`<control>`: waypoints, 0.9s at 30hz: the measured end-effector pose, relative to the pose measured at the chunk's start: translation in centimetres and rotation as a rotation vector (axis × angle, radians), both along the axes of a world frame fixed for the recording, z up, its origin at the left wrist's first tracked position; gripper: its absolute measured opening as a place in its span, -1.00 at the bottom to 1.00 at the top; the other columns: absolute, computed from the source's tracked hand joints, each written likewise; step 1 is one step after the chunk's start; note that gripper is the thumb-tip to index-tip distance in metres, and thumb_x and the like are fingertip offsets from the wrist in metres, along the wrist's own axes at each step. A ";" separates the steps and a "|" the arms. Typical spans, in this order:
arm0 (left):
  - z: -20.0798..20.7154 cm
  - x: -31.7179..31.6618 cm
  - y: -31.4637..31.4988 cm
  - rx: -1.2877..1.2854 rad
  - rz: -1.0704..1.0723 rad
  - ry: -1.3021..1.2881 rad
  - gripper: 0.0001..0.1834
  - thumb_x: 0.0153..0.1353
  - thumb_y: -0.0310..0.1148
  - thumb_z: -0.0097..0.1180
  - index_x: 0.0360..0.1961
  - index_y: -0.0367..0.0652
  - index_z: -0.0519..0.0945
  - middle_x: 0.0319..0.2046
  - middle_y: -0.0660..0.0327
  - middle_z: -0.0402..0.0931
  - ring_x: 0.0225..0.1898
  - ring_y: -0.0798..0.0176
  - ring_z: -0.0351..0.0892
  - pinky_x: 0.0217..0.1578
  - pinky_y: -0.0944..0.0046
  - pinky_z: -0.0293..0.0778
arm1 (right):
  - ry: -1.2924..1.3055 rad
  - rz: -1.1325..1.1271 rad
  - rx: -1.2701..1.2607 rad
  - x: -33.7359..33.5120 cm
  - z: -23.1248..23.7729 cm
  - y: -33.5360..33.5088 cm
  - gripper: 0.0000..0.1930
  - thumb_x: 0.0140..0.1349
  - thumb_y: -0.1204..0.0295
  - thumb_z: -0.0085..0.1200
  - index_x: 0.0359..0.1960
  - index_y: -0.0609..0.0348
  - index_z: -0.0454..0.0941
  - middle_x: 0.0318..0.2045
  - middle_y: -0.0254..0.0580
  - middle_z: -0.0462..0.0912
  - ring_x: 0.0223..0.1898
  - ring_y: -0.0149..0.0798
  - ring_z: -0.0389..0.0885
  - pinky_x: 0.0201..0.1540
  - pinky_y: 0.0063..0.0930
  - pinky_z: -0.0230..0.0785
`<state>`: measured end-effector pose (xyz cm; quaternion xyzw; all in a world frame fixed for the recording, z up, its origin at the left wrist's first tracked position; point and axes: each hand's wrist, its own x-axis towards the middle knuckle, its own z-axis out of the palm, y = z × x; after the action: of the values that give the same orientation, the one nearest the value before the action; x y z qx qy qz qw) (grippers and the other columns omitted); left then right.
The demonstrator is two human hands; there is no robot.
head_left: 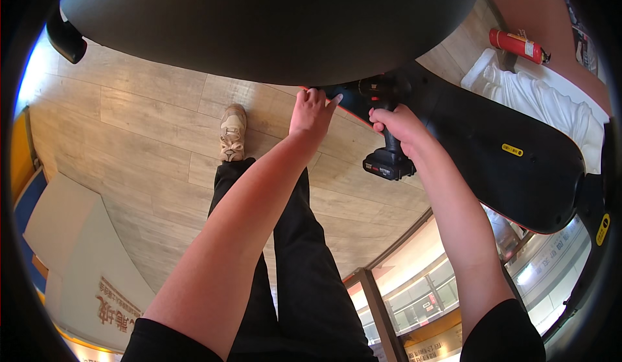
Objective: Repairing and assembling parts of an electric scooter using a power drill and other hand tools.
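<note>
A black cordless drill (pixel 389 164) is in my right hand (pixel 407 127), with its fingers wrapped round the handle and the battery at the bottom. The drill's head meets the area where a long black panel (pixel 479 135) passes under a large dark rounded body (pixel 272 25). Its tip is out of sight there. To the left of the drill, my left hand (pixel 310 114) has its fingers curled at the panel's red-trimmed edge, thumb pointing right. Its fingertips are partly hidden by the edge.
A red fire extinguisher (pixel 517 44) and a white cloth-like covering (pixel 538 96) lie beyond the panel at the right. A white printed board (pixel 84 245) stands at the lower left. A dark-framed glass railing (pixel 382 304) is behind my legs. My shoe (pixel 232 132) rests on the wood-look floor.
</note>
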<state>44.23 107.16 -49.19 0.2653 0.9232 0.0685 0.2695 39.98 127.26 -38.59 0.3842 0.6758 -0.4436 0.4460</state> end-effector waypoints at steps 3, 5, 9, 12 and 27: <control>0.0 0.1 -0.3 0.003 -0.005 0.011 -0.36 0.32 -0.31 0.08 0.45 0.29 0.39 -0.07 0.24 0.48 0.09 0.18 0.41 0.05 0.17 0.26 | 0.005 -0.009 0.004 0.0 0.3 -0.4 -0.86 0.03 0.39 0.19 -0.61 0.07 0.51 -0.60 -0.37 0.55 -0.52 -0.45 0.42 -0.38 -0.44 0.19; -0.2 0.1 -0.5 0.003 -0.009 0.017 -0.36 0.32 -0.32 0.08 0.45 0.28 0.39 -0.06 0.23 0.48 0.09 0.18 0.41 0.05 0.17 0.26 | 0.006 -0.005 0.003 -0.1 0.3 -0.6 -0.86 0.03 0.39 0.19 -0.60 0.06 0.51 -0.60 -0.37 0.55 -0.53 -0.45 0.42 -0.38 -0.45 0.19; -0.4 0.1 -0.7 0.014 -0.010 0.028 -0.35 0.31 -0.32 0.08 0.45 0.28 0.39 -0.06 0.22 0.48 0.08 0.18 0.41 0.05 0.16 0.27 | -0.009 0.006 0.000 0.0 -0.1 -0.5 -0.86 0.03 0.39 0.19 -0.61 0.06 0.52 -0.60 -0.37 0.56 -0.53 -0.46 0.41 -0.38 -0.46 0.18; -0.3 0.2 -0.7 0.014 -0.010 0.024 -0.35 0.31 -0.32 0.08 0.45 0.28 0.39 -0.06 0.22 0.48 0.08 0.18 0.41 0.04 0.16 0.27 | -0.010 -0.014 -0.007 0.0 -0.2 -0.3 -0.86 0.03 0.39 0.19 -0.61 0.07 0.53 -0.60 -0.36 0.56 -0.53 -0.46 0.41 -0.38 -0.45 0.18; -0.2 0.5 -1.1 0.001 -0.031 0.060 -0.34 0.32 -0.34 0.07 0.47 0.27 0.36 -0.08 0.23 0.47 0.07 0.17 0.41 0.04 0.15 0.27 | -0.067 0.073 -0.011 -0.7 0.1 -0.4 -0.91 0.12 0.42 0.19 -0.43 0.18 0.62 -0.58 -0.39 0.58 -0.52 -0.51 0.47 -0.33 -0.55 0.29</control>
<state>44.70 106.06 -49.41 0.2817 0.9266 0.0569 0.2425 39.25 126.83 -38.53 0.3716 0.6716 -0.4176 0.4863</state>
